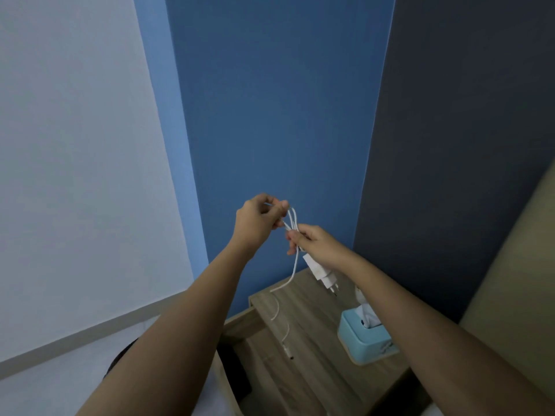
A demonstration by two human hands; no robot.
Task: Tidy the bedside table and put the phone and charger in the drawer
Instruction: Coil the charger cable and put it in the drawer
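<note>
Both hands are raised above the wooden bedside table (315,364), in front of the blue wall. My left hand (258,220) pinches loops of the white charger cable (292,219). My right hand (312,243) grips the same cable bundle lower down, and the white charger plug (322,273) hangs just below it. The loose end of the cable trails down onto the table top and ends in a small connector (288,352). A dark opening (234,370) shows at the table's left side, with a dark flat thing inside that I cannot identify.
A light blue tissue box (365,340) with white tissue sticking out stands on the right part of the table. A beige headboard or bed edge (510,280) rises at the right. A pale floor (45,385) and a grey skirting lie to the left.
</note>
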